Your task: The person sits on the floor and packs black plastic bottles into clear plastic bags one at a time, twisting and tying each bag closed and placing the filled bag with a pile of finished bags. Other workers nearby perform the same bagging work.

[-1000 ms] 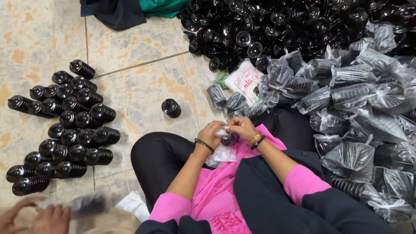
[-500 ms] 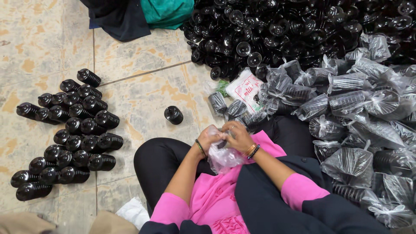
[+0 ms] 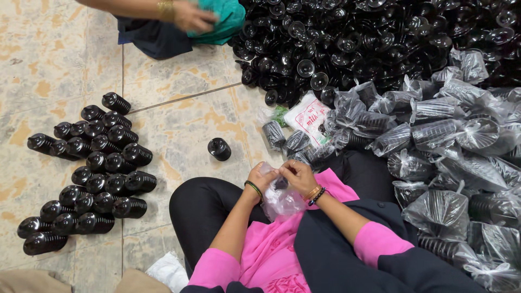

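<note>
Fingers of the left hand [image 3: 262, 179] and right hand [image 3: 298, 174] pinch the mouth of a clear plastic bag [image 3: 281, 199] held over the lap; a dark item sits inside. Loose black stacked caps [image 3: 89, 173] lie on the tiled floor [image 3: 179, 119] to the left. Filled bags [image 3: 445, 141] lie to the right. Another person's hand [image 3: 195, 15] touches green cloth [image 3: 225, 19] at the top.

1. We see stacked cups [image 3: 89, 179] at frame left.
2. Loose cup pile [image 3: 369, 38] upper right.
3. Bagged stacks [image 3: 450, 157] right.
4. Single stack [image 3: 219, 148] centre, above the hands' plastic bag [image 3: 281, 199].
</note>
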The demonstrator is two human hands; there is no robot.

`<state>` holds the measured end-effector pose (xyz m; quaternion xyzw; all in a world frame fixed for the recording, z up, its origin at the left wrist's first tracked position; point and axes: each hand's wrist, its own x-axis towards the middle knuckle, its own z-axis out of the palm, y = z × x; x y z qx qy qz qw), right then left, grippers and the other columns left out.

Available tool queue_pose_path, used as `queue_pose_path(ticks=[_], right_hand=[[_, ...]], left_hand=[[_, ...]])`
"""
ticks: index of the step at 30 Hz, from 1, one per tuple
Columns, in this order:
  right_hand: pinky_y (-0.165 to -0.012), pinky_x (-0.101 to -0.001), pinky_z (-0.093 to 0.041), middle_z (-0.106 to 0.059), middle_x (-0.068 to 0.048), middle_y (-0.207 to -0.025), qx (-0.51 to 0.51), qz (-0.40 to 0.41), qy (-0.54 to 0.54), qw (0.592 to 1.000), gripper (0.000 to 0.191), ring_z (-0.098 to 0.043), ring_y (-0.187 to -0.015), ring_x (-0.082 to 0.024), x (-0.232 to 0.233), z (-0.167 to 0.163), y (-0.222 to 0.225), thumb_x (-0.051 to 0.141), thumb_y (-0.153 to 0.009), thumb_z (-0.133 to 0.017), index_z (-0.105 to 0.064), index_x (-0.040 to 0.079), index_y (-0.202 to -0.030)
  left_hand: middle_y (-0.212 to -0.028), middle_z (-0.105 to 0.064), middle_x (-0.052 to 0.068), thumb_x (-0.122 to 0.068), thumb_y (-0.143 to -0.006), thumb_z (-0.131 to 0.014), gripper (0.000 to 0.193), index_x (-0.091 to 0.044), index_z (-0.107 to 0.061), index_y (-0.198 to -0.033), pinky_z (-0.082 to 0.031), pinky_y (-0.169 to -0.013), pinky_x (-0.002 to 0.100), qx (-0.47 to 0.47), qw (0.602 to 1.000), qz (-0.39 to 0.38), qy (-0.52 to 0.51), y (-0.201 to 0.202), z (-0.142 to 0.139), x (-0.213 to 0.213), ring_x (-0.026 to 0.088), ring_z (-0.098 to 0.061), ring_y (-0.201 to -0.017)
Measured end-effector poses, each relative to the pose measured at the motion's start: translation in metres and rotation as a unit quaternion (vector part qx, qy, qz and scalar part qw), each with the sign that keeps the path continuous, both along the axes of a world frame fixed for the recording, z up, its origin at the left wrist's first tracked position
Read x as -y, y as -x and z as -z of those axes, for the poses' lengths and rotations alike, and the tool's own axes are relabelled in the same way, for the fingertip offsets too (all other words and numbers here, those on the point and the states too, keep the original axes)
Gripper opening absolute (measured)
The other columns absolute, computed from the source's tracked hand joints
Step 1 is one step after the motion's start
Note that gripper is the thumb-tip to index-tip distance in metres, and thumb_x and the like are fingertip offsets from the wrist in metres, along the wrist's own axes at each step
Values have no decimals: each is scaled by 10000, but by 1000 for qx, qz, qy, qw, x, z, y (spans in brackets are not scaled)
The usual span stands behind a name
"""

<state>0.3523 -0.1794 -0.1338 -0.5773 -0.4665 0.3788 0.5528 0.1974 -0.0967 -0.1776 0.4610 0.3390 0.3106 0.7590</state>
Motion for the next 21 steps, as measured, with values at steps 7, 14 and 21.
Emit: queue_pose_path(ticks=[7,14,21], right_hand=[[-564,-290,-447,-627,-63,-662,110,153,27,982,147,-546,-602,-102,-10,-3,-14,105,-898,-700,-668,-5,-806],[-649,-416,-501,-650,-122,-802,310,45,-158,937,88,-638,-713,-318,6,-15,-10,99,-848,-705,-659,26,-831],[-802,-412,-506,-654,-121,-900,285,-25,-186,940,66,-634,-887,-307,11,-16,-4,82,-891,-700,-658,35,-912]], left_hand=[[-735,-695,92,-152,-860,-797,207,-27,-639,-811,-506,-635,330,-259,944,-114,-171,0,-4,-10,179,-611,-650],[-825,-761,145,-52,-797,-760,119,22,-722,-881,-584,-692,366,-38,984,-29,173,14,-9,-28,240,-715,-715],[-822,-690,20,-66,-833,-766,135,-96,-638,-864,-532,-687,293,-52,993,103,7,14,-16,-15,124,-638,-761]])
